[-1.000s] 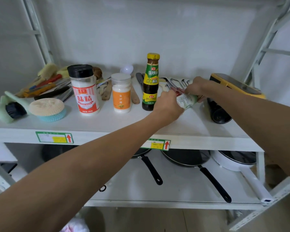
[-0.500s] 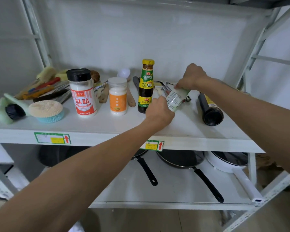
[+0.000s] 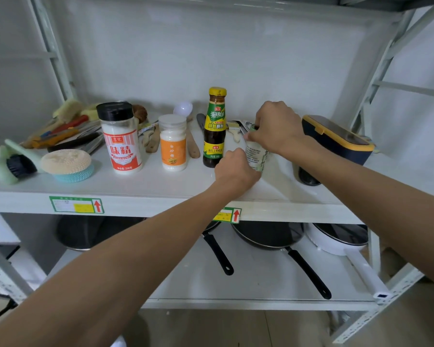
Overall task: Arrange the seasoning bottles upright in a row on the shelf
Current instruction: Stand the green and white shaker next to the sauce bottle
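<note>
Three seasoning bottles stand upright in a row on the white shelf (image 3: 161, 184): a black-capped jar with a red label (image 3: 122, 139), a small white jar with an orange label (image 3: 173, 142) and a dark sauce bottle with a yellow cap (image 3: 214, 128). Right of them stands a small white-labelled bottle (image 3: 257, 156), upright between my hands. My left hand (image 3: 236, 169) grips its lower part, and my right hand (image 3: 277, 127) holds its top from above. A dark bottle (image 3: 307, 175) lies on its side further right, mostly hidden behind my right forearm.
Brushes, a sponge scrubber (image 3: 67, 165) and utensils crowd the shelf's left and back. A dark blue box with a yellow rim (image 3: 336, 139) sits at the right. Pans with black handles (image 3: 273, 236) and a white pot (image 3: 341, 241) lie on the lower shelf.
The small white-labelled bottle went from tilted between my hands to upright on the shelf beside the sauce bottle. Both hands moved left with it.
</note>
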Tool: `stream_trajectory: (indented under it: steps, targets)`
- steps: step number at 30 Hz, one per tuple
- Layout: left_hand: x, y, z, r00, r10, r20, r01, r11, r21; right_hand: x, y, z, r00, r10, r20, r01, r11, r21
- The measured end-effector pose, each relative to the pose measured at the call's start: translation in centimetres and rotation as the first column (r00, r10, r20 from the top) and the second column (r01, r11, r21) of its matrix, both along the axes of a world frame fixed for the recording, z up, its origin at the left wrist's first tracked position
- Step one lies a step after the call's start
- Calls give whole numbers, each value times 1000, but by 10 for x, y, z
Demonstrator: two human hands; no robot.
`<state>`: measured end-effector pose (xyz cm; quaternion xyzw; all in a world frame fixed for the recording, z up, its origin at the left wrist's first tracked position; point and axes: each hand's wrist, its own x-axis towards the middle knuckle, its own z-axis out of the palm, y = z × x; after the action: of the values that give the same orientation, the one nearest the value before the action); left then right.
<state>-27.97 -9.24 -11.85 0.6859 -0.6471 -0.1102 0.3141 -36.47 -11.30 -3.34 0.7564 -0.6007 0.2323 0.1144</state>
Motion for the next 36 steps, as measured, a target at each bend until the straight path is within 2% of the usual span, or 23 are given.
stream_trajectory:
  steps: [4, 8, 11, 16, 23, 36]
  targets:
    - [0, -2, 1, 1000, -14, 18, 13, 999, 40, 6, 5, -4, 994, 9, -113, -11, 1000, -22]
    - [1, -1, 3, 998, -34, -43, 37, 998, 56, 5, 11, 15, 999, -10, 39, 4, 986, 165]
    - [0, 1, 3, 993, -37, -114, 38, 999, 5, -3, 7, 31, 992, 12, 129, -50, 953, 300]
    - [-3, 2, 0, 973, -53, -225, 31, 994, -100, -12, 3, 34, 992, 99, 83, -125, 890, 438]
    - [2, -10, -7, 969, -78, -234, 65, 996, -62, -18, -5, 24, 985, 132, 111, -161, 935, 318]
    - [7, -36, -13, 967, -202, -156, 196, 979, -58, -21, -20, 8, 973, 43, 225, -87, 978, 188]
